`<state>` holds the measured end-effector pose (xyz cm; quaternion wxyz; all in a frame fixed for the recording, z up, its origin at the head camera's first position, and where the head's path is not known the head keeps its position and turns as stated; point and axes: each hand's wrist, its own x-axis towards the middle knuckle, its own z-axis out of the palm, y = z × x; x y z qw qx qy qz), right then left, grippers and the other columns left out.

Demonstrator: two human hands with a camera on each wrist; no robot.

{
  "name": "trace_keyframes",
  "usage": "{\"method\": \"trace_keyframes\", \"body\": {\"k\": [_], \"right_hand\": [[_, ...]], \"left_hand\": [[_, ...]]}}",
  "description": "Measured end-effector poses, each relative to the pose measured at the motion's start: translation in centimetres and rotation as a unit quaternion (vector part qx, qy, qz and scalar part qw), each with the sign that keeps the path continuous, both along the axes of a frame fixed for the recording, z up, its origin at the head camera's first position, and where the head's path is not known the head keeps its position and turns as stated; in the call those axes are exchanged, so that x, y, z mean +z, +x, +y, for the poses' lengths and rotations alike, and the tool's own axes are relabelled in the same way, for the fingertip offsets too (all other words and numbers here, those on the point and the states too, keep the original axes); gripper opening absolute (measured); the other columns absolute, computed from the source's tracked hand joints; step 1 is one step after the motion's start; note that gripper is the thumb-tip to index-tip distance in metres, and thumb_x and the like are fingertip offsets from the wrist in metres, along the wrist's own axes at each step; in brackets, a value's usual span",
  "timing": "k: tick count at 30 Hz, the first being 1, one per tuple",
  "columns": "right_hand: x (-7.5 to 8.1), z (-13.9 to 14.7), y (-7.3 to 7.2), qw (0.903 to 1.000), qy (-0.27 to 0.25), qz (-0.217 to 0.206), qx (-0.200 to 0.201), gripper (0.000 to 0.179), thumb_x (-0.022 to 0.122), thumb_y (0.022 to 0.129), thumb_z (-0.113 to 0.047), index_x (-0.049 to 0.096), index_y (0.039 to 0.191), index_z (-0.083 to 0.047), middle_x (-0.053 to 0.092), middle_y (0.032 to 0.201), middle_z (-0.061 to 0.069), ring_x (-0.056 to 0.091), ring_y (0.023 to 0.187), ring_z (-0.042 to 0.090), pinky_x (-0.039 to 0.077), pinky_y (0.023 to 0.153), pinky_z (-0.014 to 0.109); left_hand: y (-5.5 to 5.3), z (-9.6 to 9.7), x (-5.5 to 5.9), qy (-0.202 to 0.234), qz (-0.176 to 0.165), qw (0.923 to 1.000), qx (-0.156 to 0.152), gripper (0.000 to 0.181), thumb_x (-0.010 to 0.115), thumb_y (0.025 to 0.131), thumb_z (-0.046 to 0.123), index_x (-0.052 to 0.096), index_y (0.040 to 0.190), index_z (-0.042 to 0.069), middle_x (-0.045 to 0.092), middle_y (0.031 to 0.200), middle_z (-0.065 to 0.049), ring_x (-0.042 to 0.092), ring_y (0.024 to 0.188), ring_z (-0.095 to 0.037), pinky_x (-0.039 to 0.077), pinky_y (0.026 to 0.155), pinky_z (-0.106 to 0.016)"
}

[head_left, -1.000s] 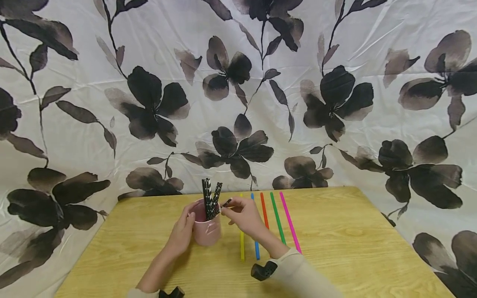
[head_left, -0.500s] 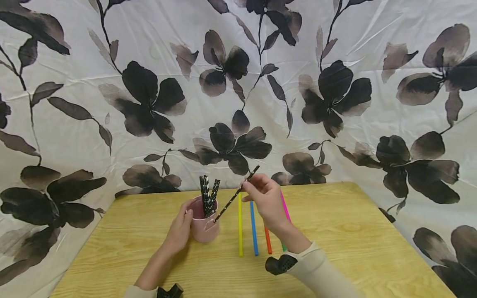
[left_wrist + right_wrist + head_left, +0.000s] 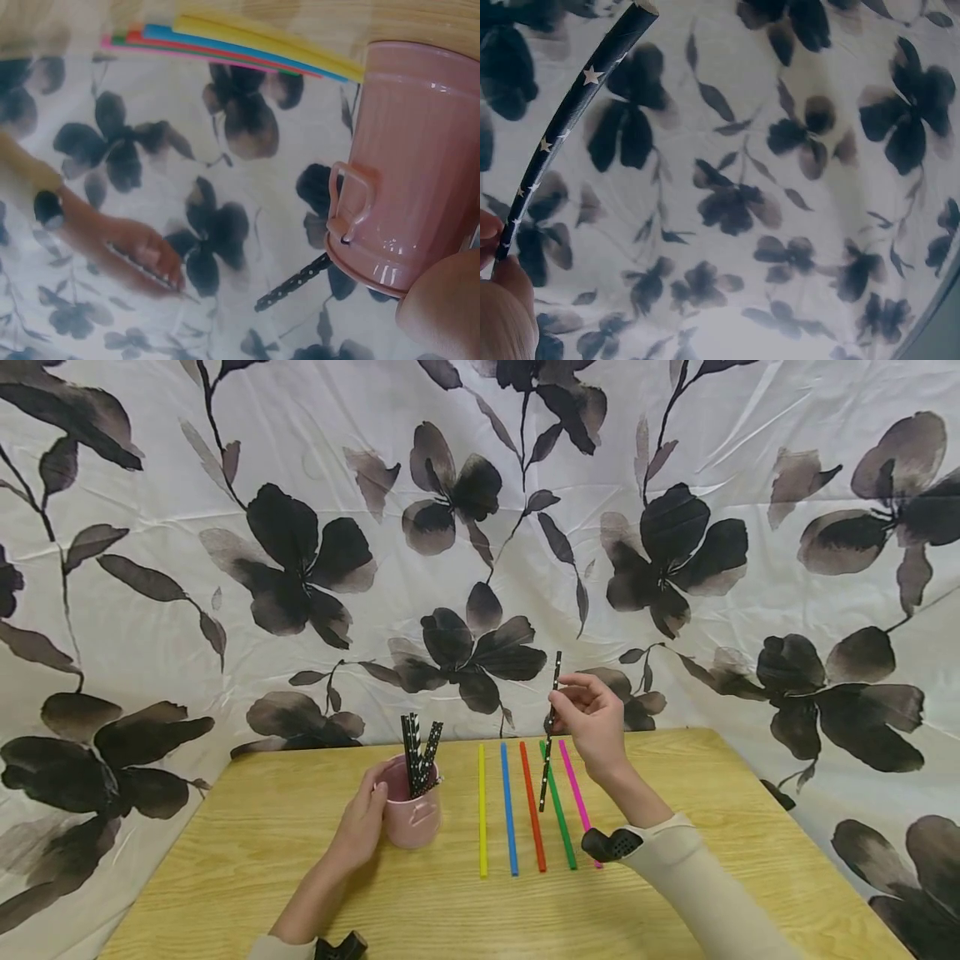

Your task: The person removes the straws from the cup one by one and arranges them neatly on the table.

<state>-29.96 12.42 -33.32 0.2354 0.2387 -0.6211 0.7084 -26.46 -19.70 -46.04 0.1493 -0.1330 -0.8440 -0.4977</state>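
My left hand (image 3: 362, 827) grips the side of a pink metal cup (image 3: 412, 827) with small side handles, which stands tilted a little on the table. Several black patterned straws (image 3: 411, 752) stick up out of it; in the left wrist view one dotted straw (image 3: 292, 283) shows beyond the rim. Up and to the right, my right hand (image 3: 596, 722) pinches a black straw (image 3: 545, 772) between thumb and fingers. White stars mark this straw (image 3: 570, 101) in the right wrist view. It hangs nearly upright, its lower end above the red straw (image 3: 535, 827) and green straw (image 3: 561, 814).
A yellow straw (image 3: 483, 810), a blue straw (image 3: 510, 810) and a pink straw (image 3: 576, 789) lie in the same spaced row on the wooden table (image 3: 675, 827). Behind the table's far edge hangs a floral cloth (image 3: 555, 610).
My right hand has drawn the black straw out of the cup and carried it up and to the right, turning it from slanted to nearly upright. My left hand stays on the cup.
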Motion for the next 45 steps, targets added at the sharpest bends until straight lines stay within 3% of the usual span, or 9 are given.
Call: {"method": "trace_keyframes", "body": {"k": [5,10,14,20,25,32,34,38,45], "right_hand": [[-0.5,1.6,-1.3,0.993,0.105,0.017,-0.051,0.02,0.062,0.079,0.0,0.059,0.098,0.005,0.059,0.079,0.02,0.055,0.058,0.028,0.049,0.048,0.028],[-2.4,3.1,-3.6,0.9822,0.17,0.006,-0.08,0.017,0.062,0.079,-0.001,0.062,0.096,0.001,0.061,0.077,0.019,0.056,0.057,0.033,0.048,0.046,0.031],[-5.0,4.6,-6.4,0.9728,0.208,-0.028,-0.099,0.016,0.064,0.079,-0.009,0.065,0.095,-0.004,0.062,0.074,0.013,0.058,0.054,0.024,0.047,0.045,0.027],[-8.4,6.1,-9.3,0.9563,0.244,-0.098,-0.128,0.015,0.065,0.079,-0.014,0.066,0.094,-0.01,0.062,0.071,0.007,0.058,0.053,0.019,0.048,0.049,0.03],[-10.1,6.8,-10.3,0.9473,0.257,-0.131,-0.139,0.016,0.065,0.079,-0.015,0.065,0.094,-0.008,0.062,0.071,0.006,0.058,0.054,0.022,0.048,0.049,0.031],[-11.9,7.7,-11.3,0.9303,0.285,-0.172,-0.154,0.017,0.064,0.08,-0.016,0.065,0.095,-0.008,0.063,0.075,0.007,0.059,0.055,0.019,0.047,0.049,0.03],[-12.5,7.9,-11.5,0.9246,0.293,-0.182,-0.162,0.019,0.065,0.08,-0.016,0.066,0.095,-0.005,0.062,0.075,0.007,0.058,0.055,0.017,0.047,0.048,0.029],[-13.9,8.1,-12.1,0.9142,0.312,-0.189,-0.177,0.018,0.065,0.079,-0.016,0.067,0.093,-0.004,0.062,0.072,0.005,0.056,0.054,0.015,0.045,0.046,0.027],[-15.8,8.0,-12.7,0.9252,0.275,-0.221,-0.14,0.02,0.062,0.081,-0.012,0.065,0.096,0.001,0.062,0.077,0.014,0.054,0.057,0.017,0.044,0.046,0.026]], "left_hand": [[0.5,0.2,0.7,0.006,0.009,0.9999,-0.002,0.036,0.028,0.098,0.018,0.033,0.133,0.01,0.04,0.131,-0.014,0.036,0.119,-0.03,0.026,0.095,-0.051],[-0.6,-0.8,-0.8,-0.003,0.004,1.0,0.004,0.036,0.027,0.098,0.022,0.031,0.134,0.015,0.039,0.132,-0.01,0.035,0.12,-0.028,0.025,0.095,-0.051],[-1.3,-1.3,-1.9,-0.013,0.008,0.9999,0.006,0.037,0.025,0.098,0.028,0.029,0.134,0.021,0.039,0.133,-0.004,0.035,0.121,-0.024,0.026,0.096,-0.049],[-1.2,-1.2,-2.0,-0.013,0.022,0.9997,0.002,0.037,0.025,0.098,0.028,0.03,0.134,0.021,0.04,0.132,-0.002,0.036,0.12,-0.021,0.027,0.096,-0.047],[-1.0,-1.2,-2.0,-0.008,0.025,0.9997,-0.002,0.037,0.025,0.098,0.026,0.03,0.134,0.021,0.039,0.132,-0.003,0.036,0.12,-0.022,0.026,0.096,-0.048],[0.8,0.1,0.8,0.007,0.027,0.9996,-0.01,0.036,0.027,0.098,0.013,0.032,0.132,0.007,0.04,0.13,-0.016,0.036,0.119,-0.031,0.025,0.095,-0.05],[0.8,0.2,0.9,0.007,0.024,0.9997,-0.006,0.036,0.027,0.098,0.014,0.033,0.132,0.007,0.041,0.13,-0.016,0.036,0.119,-0.031,0.025,0.096,-0.05],[0.5,0.2,0.6,0.011,0.023,0.9997,-0.005,0.035,0.028,0.098,0.014,0.034,0.132,0.009,0.042,0.13,-0.014,0.037,0.119,-0.029,0.026,0.096,-0.049],[-1.1,-0.9,-1.8,0.0,0.019,0.9998,-0.004,0.036,0.027,0.098,0.019,0.032,0.134,0.016,0.041,0.132,-0.007,0.037,0.12,-0.025,0.026,0.096,-0.049]]}}
